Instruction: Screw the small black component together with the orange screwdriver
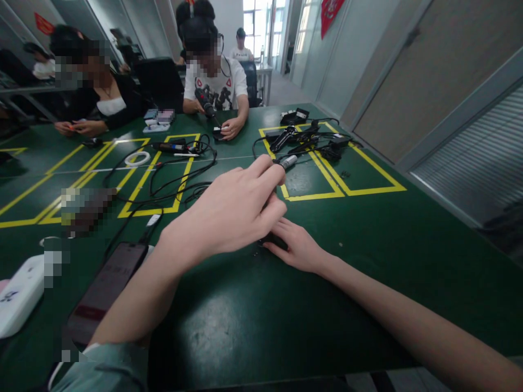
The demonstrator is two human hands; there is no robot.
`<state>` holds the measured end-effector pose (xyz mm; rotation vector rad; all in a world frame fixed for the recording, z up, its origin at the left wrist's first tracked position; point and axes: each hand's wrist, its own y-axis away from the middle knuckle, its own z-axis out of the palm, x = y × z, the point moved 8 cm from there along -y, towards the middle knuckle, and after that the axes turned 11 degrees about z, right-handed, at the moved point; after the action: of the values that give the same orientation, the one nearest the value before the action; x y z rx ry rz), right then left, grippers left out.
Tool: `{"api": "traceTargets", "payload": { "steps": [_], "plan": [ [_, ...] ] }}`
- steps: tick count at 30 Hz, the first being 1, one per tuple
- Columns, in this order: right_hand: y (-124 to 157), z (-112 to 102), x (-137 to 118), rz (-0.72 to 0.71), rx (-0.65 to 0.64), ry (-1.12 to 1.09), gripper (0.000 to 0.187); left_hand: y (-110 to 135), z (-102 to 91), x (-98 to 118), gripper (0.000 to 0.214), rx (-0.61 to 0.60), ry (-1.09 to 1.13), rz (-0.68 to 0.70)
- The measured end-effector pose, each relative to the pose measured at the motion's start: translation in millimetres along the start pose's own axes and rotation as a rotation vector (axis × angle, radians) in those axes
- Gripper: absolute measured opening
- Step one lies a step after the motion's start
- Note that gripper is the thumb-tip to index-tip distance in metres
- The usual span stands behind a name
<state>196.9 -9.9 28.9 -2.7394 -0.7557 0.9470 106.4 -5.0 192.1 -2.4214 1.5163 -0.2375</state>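
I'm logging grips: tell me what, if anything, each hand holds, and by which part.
The right hand seems to pinch a dark thing, mostly hidden; which part cannot be told. Whether the left hand grips anything is hidden too.

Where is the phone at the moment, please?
In the head view, the phone lies at lower left on the green table, between the white device and the person's left forearm.
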Motion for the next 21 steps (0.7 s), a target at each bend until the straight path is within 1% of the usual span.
{"api": "traceTargets", "payload": {
  "steps": [2,4,6,9,11,14,17,21],
  "plan": [
    [0.5,0.7,1.0,0.005,0.003,0.002,0.025,3.5,-0.3,6.8,0.029,-0.04,0.084,0.073],
    [1.0,1.6,2.3,0.007,0.013,0.012,0.025,6.0,-2.1,10.7,0.027,-0.047,0.101,0.104],
    [1.3,2.3,3.0,0.005,0.02,0.024,0.025,5.8,-3.5,8.8,0.026,-0.022,0.056,0.071],
    [1.1,2.9,2.7,-0.001,0.009,0.024,0.027,1.4,-2.0,-0.2,0.034,0.023,-0.041,-0.031],
    [0.9,2.7,2.3,-0.001,0.005,0.018,0.028,-2.7,-1.0,-2.7,0.035,0.055,-0.081,-0.046],
    [0.9,1.4,2.2,0.003,0.021,0.012,0.025,-6.2,-1.2,1.8,0.029,0.077,-0.092,0.017],
    [1.1,0.8,2.0,0.004,0.028,0.014,0.024,-4.3,0.1,9.0,0.028,0.039,-0.072,0.089],
    [0.9,1.0,1.1,0.001,0.017,0.035,0.022,-1.5,3.9,12.2,0.029,-0.009,-0.093,0.109]
  ]
}}
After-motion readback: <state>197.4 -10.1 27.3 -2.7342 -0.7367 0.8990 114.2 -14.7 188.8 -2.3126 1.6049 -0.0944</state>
